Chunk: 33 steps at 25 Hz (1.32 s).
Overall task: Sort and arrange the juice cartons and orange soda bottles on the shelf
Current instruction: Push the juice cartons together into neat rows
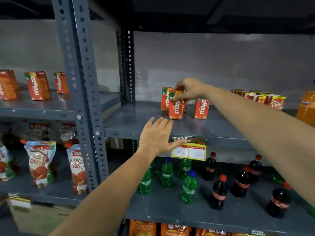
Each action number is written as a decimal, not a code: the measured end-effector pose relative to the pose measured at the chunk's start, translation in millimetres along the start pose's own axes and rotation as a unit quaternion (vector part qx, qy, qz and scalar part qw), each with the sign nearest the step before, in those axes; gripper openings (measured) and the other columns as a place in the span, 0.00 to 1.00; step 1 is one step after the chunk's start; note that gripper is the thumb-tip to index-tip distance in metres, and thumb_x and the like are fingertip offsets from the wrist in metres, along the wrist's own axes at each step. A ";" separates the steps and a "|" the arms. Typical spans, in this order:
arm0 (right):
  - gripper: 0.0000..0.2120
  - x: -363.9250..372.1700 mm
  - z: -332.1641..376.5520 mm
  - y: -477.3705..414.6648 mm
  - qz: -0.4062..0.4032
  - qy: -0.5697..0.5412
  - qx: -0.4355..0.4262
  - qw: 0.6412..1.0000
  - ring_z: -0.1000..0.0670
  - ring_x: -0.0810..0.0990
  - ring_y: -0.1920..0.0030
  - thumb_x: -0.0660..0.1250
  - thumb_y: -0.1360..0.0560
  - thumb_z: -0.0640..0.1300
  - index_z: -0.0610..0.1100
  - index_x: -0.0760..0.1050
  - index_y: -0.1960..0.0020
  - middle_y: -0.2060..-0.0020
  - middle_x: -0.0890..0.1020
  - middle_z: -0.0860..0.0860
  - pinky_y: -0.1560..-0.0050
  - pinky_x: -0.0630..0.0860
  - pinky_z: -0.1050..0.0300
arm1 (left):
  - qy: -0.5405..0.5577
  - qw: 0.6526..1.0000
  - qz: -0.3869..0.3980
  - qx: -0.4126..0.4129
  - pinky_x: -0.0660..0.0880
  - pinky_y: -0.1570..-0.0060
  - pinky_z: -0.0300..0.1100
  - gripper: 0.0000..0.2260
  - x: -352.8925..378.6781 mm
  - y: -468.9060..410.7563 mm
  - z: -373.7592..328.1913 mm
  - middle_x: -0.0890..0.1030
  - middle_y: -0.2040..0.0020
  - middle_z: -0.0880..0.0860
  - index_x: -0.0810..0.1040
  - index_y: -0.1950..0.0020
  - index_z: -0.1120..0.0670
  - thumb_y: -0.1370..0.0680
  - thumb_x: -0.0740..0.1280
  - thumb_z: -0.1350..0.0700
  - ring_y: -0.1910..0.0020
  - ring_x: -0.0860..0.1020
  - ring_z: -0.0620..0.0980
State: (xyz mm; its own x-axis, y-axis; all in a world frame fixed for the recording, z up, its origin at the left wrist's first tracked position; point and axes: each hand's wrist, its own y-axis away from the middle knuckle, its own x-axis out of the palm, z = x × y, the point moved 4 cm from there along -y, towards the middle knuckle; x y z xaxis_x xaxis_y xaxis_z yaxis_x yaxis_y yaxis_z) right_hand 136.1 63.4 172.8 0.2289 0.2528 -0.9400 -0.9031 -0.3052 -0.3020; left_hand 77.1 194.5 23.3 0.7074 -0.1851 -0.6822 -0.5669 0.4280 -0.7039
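Observation:
On the grey shelf (pixel 136 121) stand small red Maaza juice cartons. My right hand (pixel 189 90) grips the top of the front Maaza carton (pixel 175 108), which stands upright on the shelf. Another carton (pixel 165 99) is just behind it on the left, and a third (pixel 201 109) stands apart to the right. My left hand (pixel 157 136) hovers flat at the shelf's front edge, fingers apart, holding nothing. Real juice cartons (pixel 265 99) are grouped at the back right. An orange soda bottle (pixel 306 108) shows at the far right edge, partly cut off.
A slotted steel upright (pixel 81 92) divides the two shelf bays. More Maaza cartons (pixel 38 86) stand on the left bay. Below are green soda bottles (pixel 167 174), cola bottles (pixel 219 193) and tomato sauce pouches (pixel 40 164). A price tag (pixel 189 150) hangs off the shelf edge.

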 end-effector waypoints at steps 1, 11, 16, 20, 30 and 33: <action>0.23 2.0 7.1 -4.7 -0.008 -0.018 -0.005 1.000 0.47 0.81 0.57 0.73 0.30 0.50 0.39 0.74 0.41 0.47 0.81 0.43 0.61 0.76 0.63 | 0.006 1.000 -0.011 0.002 0.67 0.35 0.54 0.41 0.0 0.0 0.0 0.79 0.41 0.55 0.74 0.37 0.58 0.28 0.44 0.28 0.39 0.75 0.54; 0.25 7.9 8.6 -0.6 -0.090 -0.035 -0.008 0.995 0.48 0.80 0.49 0.72 0.32 0.57 0.44 0.76 0.40 0.47 0.82 0.47 0.50 0.72 0.60 | 0.041 0.998 -0.039 -0.002 0.64 0.33 0.50 0.39 -6.3 1.2 0.7 0.79 0.41 0.54 0.72 0.35 0.57 0.28 0.47 0.28 0.43 0.77 0.53; 0.15 -8.2 -57.2 53.5 -0.377 -0.146 0.002 0.915 0.52 0.78 0.52 0.70 0.29 0.51 0.45 0.78 0.46 0.48 0.79 0.47 0.53 0.78 0.56 | 0.343 0.907 -0.118 -0.212 0.66 0.38 0.52 0.39 -20.2 -22.8 31.6 0.69 0.32 0.58 0.56 0.27 0.54 0.29 0.63 0.33 0.34 0.68 0.55; 0.24 33.8 -104.5 72.1 -0.313 -0.225 0.065 0.920 0.49 0.75 0.43 0.70 0.29 0.43 0.48 0.67 0.35 0.37 0.72 0.45 0.51 0.79 0.53 | 0.442 0.846 -0.060 -0.293 0.65 0.38 0.49 0.45 -8.6 -51.3 76.0 0.67 0.32 0.59 0.51 0.25 0.51 0.33 0.77 0.49 0.34 0.67 0.56; 0.34 56.5 -108.6 53.1 -0.176 -0.303 0.113 0.930 0.45 0.71 0.33 0.69 0.27 0.37 0.60 0.57 0.32 0.32 0.69 0.47 0.45 0.78 0.43 | 0.467 0.875 0.011 -0.130 0.76 0.48 0.43 0.39 2.1 -71.3 71.8 0.69 0.32 0.54 0.60 0.30 0.40 0.32 0.76 0.62 0.40 0.73 0.49; 0.32 58.3 -95.3 48.5 -0.175 -0.293 0.092 0.935 0.46 0.72 0.34 0.69 0.27 0.38 0.59 0.58 0.32 0.32 0.69 0.47 0.45 0.78 0.44 | 0.483 0.868 0.010 -0.116 0.81 0.55 0.45 0.35 5.4 -76.3 70.4 0.71 0.35 0.54 0.64 0.31 0.42 0.31 0.74 0.64 0.46 0.77 0.50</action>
State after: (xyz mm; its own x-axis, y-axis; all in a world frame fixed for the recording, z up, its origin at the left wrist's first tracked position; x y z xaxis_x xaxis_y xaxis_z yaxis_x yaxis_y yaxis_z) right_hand 140.3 -24.2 88.2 0.3326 0.7844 -0.5236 -0.8695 0.0402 -0.4923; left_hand 153.9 223.2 87.2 0.0765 -0.8826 -0.4638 -0.7236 0.2709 -0.6349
